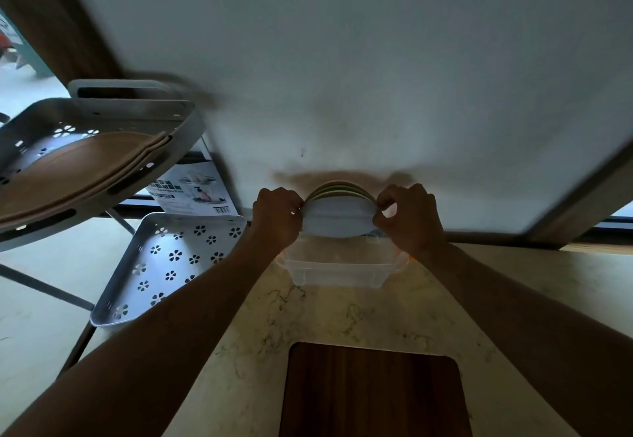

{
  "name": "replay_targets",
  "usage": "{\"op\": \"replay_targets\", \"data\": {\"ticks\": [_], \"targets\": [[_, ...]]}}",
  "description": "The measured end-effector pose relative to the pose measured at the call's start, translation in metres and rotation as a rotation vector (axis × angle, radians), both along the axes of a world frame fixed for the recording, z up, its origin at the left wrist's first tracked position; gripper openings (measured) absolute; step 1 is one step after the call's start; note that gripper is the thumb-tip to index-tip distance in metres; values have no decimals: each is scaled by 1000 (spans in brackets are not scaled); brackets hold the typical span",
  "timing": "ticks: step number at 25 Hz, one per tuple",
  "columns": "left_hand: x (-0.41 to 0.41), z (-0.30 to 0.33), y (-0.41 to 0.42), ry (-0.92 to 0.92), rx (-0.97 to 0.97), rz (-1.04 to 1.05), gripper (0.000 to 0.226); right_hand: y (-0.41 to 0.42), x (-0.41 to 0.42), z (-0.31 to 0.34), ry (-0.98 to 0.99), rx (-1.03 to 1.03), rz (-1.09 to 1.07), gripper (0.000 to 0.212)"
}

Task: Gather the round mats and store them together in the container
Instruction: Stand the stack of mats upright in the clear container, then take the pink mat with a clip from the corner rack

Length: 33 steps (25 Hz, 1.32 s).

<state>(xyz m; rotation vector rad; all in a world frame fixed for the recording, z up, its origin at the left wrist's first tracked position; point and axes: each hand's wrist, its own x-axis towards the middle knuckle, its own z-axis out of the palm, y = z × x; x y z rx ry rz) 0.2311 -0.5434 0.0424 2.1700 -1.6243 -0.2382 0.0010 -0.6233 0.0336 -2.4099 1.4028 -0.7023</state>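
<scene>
A stack of round mats [337, 219], pale grey in front with green edges behind, stands on edge just above a clear plastic container [339, 270] at the far side of the marble counter. My left hand [277, 217] grips the stack's left rim and my right hand [409, 219] grips its right rim. The bottom edge of the stack sits at the container's opening; I cannot tell whether it touches the inside.
A dark wooden board [371, 392] lies on the marble counter [260, 327] near me. Left of the counter stands a grey tiered rack: its upper tray [102, 118] holds brown flat items, its lower perforated tray [171, 265] holds nothing. A white wall rises behind the container.
</scene>
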Motion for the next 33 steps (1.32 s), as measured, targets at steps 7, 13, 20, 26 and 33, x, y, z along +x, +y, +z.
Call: {"op": "replay_targets", "data": {"ticks": [7, 13, 20, 26, 33], "targets": [[-3, -19, -3, -103, -45, 10, 21, -6, 6, -15, 132, -81, -46, 11], [-8, -27, -8, -179, -61, 32, 20, -10, 8, -17, 387, -158, -47, 17], [-5, -22, -4, -59, -25, 37, 28, -3, 18, -11, 463, -146, -106, 26], [-9, -8, 23, 103, -30, 58, 31, 24, 12, 13, 201, 48, -5, 30], [-19, 43, 92, 149, -56, 78, 39, 82, 22, 66, 28, 352, 177, 36]]}}
